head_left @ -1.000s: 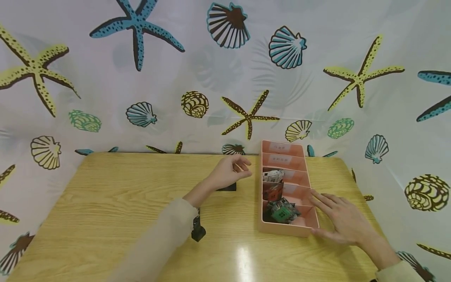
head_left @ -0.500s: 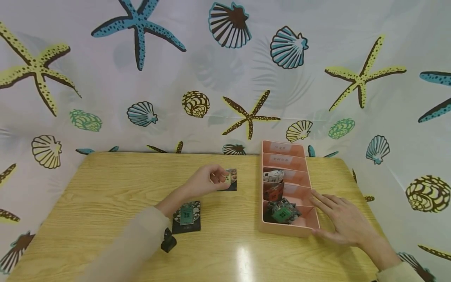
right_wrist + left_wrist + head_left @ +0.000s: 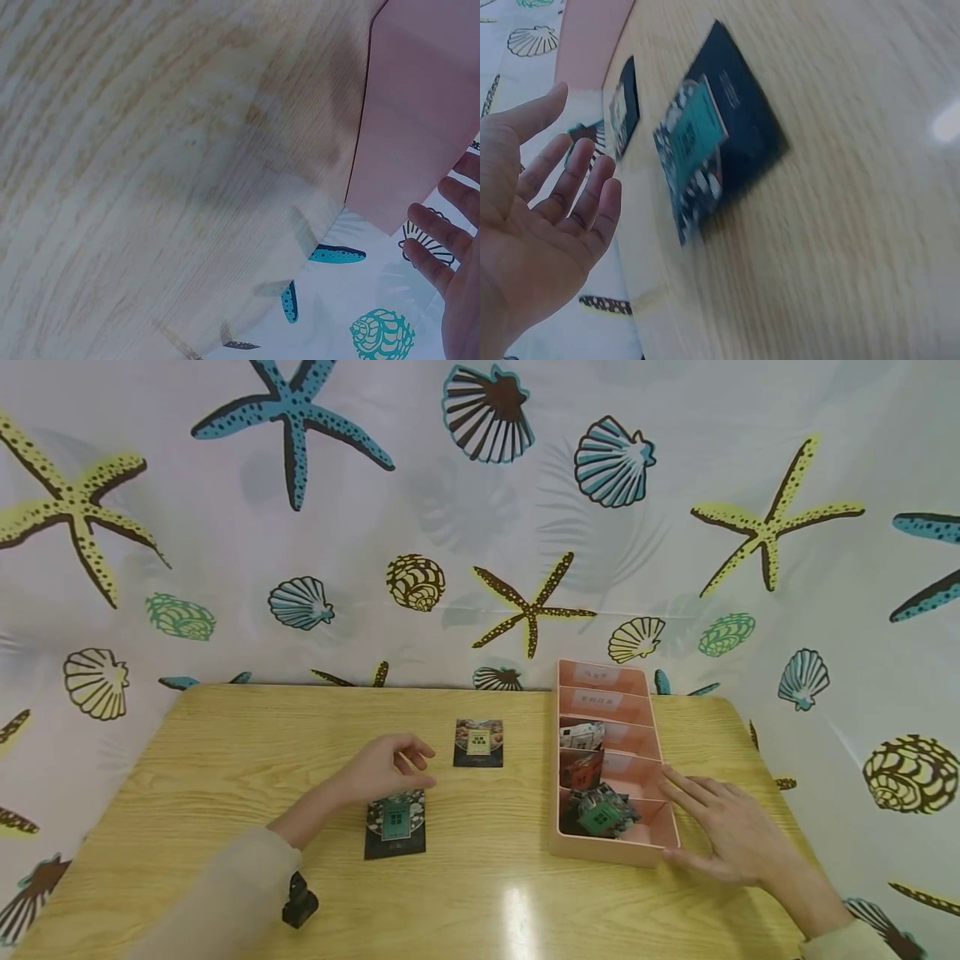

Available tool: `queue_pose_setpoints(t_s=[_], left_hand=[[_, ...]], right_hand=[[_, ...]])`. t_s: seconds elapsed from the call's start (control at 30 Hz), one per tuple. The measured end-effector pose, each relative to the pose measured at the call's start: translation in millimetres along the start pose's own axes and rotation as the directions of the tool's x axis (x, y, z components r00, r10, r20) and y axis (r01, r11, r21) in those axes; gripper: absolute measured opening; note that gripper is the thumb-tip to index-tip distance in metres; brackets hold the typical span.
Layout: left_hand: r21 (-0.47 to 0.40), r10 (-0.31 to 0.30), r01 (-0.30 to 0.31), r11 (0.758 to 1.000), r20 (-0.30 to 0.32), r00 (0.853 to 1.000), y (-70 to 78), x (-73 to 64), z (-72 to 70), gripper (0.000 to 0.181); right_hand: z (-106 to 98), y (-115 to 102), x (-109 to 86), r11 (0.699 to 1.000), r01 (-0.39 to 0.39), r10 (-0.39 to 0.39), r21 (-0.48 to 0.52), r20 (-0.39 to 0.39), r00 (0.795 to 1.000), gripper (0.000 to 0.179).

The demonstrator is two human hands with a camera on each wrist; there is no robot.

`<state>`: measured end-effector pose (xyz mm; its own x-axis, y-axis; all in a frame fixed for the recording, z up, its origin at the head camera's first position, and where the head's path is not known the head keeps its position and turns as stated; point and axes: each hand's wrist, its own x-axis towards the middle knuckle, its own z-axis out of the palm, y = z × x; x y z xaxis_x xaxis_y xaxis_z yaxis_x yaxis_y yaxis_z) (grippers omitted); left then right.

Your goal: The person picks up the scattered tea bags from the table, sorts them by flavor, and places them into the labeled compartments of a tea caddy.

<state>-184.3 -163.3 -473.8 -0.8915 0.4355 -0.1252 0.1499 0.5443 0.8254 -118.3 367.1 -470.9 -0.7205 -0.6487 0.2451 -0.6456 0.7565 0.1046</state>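
Observation:
My left hand (image 3: 381, 768), fingers loosely bent and holding nothing, hovers at the far edge of a flat dark sachet with a green label (image 3: 396, 827). In the left wrist view that sachet (image 3: 739, 142) lies apart from the fingers. Farther back lies a second dark sachet with a pale yellow label (image 3: 478, 753). My right hand (image 3: 723, 827) rests with spread fingers against the right side of a pink divided box (image 3: 611, 852). Its nearest compartment holds several green-labelled sachets (image 3: 600, 814); behind them stand a red sachet (image 3: 581, 770) and a whitish one (image 3: 581, 735).
The two farthest compartments show handwritten paper labels (image 3: 596, 674) on their back walls. A wooden table (image 3: 225, 760) extends widely to the left. Behind it hangs a curtain (image 3: 337, 535) printed with starfish and shells.
My left hand has moved left and nearer, from beside the box past the yellow-labelled sachet to the green-labelled one. Both sachets have come into view. The right hand stays put.

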Motion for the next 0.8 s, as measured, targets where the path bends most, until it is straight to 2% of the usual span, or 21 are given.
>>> queue_pose_setpoints(t_s=[0.3,0.57,0.8], left_hand=[[-0.015,-0.059,0.059,0.998,0.041,0.997,-22.9,-19.5,-13.1,0.054],[0.041,-0.078,0.075,0.996,0.061,0.995,-32.3,-25.8,-11.9,0.053],[0.073,-0.049,0.043,0.996,0.069,0.996,-35.3,-29.5,-8.2,0.053]], right_hand=[[0,1,-0.9,1.000,0.001,-0.001,0.003,-0.004,1.000,0.091],[0,1,0.3,1.000,0.001,-0.001,0.001,-0.002,1.000,0.090],[-1,-1,0.3,1.000,-0.001,0.001,-0.003,0.001,1.000,0.089]])
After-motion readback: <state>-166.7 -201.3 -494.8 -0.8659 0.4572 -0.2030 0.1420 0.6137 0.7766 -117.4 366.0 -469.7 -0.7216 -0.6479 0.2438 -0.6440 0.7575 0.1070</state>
